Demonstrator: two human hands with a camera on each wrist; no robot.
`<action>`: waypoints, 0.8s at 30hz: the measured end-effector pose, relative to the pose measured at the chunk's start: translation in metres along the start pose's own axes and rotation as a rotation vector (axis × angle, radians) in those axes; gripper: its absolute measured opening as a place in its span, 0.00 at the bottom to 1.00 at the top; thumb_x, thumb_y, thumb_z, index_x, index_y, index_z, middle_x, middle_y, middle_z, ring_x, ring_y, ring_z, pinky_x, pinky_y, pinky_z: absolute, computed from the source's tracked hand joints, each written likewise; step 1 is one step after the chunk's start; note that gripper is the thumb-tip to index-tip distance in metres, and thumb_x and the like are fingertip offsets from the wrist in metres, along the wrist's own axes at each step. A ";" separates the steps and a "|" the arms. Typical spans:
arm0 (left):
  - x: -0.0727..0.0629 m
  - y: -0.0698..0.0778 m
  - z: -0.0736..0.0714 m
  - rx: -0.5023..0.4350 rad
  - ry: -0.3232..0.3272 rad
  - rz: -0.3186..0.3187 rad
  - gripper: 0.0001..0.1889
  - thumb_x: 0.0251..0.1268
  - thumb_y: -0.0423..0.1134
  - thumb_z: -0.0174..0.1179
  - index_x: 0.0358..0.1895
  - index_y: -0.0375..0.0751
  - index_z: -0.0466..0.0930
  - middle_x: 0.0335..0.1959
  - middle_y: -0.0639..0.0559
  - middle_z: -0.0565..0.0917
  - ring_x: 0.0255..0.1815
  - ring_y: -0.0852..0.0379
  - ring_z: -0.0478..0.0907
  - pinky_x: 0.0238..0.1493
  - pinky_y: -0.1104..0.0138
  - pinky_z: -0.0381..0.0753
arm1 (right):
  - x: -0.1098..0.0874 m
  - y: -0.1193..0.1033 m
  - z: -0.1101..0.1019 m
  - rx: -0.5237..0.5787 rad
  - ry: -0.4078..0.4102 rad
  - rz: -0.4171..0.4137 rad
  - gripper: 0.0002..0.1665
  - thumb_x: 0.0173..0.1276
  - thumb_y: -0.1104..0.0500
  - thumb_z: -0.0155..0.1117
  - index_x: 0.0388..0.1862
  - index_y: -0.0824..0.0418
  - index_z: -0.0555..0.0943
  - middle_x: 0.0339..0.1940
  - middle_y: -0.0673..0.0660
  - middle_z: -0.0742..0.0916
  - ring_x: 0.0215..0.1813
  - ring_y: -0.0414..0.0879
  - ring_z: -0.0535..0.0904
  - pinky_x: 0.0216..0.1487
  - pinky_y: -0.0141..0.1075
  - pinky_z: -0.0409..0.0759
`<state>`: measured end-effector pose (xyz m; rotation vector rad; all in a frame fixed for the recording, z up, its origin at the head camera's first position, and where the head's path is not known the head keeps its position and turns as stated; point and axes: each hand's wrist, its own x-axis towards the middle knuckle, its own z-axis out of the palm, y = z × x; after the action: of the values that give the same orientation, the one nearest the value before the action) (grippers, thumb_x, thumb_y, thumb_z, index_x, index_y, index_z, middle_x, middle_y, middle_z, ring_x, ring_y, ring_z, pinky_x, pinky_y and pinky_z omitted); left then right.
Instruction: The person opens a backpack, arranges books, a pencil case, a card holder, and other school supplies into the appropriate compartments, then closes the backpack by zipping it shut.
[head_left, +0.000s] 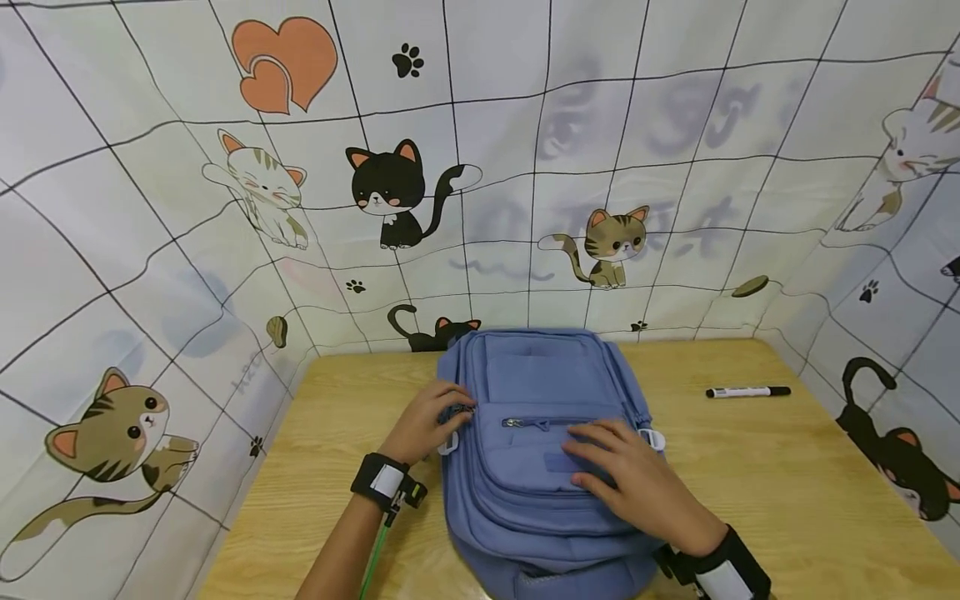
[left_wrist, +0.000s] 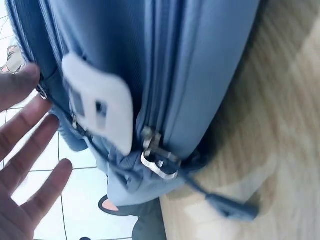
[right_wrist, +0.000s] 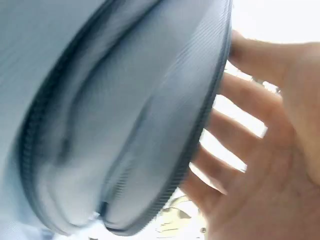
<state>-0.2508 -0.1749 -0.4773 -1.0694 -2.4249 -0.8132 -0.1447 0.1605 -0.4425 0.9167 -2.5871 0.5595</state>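
A blue backpack (head_left: 547, 367) lies on the table with its front facing up. My left hand (head_left: 429, 421) is at its left side, thumb and index finger pinching a small zipper pull (left_wrist: 42, 92). The other fingers of that hand are spread. My right hand (head_left: 637, 475) rests over the front pocket, its fingers extended near the pocket's lower edge. In the right wrist view a zippered pocket (right_wrist: 135, 110) gapes, with the fingertips along its toothed edge. Another zipper pull (left_wrist: 232, 207) hangs beside a white plastic buckle (left_wrist: 102, 107) at the bag's side.
A black and white marker (head_left: 748, 392) lies on the wooden table (head_left: 750, 475) to the right of the backpack. A white cloth with cat prints (head_left: 495, 100) hangs behind and around the table.
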 end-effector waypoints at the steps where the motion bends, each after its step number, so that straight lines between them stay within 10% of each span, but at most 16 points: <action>1: -0.001 0.000 0.002 -0.001 0.010 0.009 0.08 0.59 0.39 0.62 0.42 0.49 0.80 0.44 0.59 0.78 0.48 0.64 0.72 0.50 0.67 0.73 | -0.001 0.003 0.002 0.002 -0.024 0.001 0.26 0.60 0.44 0.63 0.58 0.45 0.76 0.60 0.46 0.76 0.61 0.44 0.70 0.60 0.43 0.69; 15: -0.011 0.022 0.006 -0.008 0.029 -0.150 0.03 0.58 0.36 0.59 0.35 0.49 0.76 0.35 0.60 0.76 0.38 0.59 0.71 0.39 0.71 0.73 | -0.007 0.003 0.021 0.079 -0.104 0.078 0.42 0.56 0.32 0.57 0.68 0.45 0.64 0.70 0.48 0.67 0.71 0.55 0.60 0.65 0.56 0.60; 24: -0.023 0.041 0.003 -0.074 0.058 -0.127 0.04 0.56 0.34 0.60 0.34 0.48 0.76 0.34 0.59 0.76 0.38 0.57 0.72 0.39 0.65 0.75 | -0.004 -0.001 0.024 0.041 -0.102 0.107 0.43 0.56 0.30 0.56 0.68 0.44 0.63 0.70 0.47 0.67 0.71 0.55 0.60 0.65 0.56 0.59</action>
<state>-0.2052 -0.1632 -0.4773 -0.9114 -2.4510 -0.9690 -0.1452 0.1508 -0.4652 0.8441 -2.7390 0.6109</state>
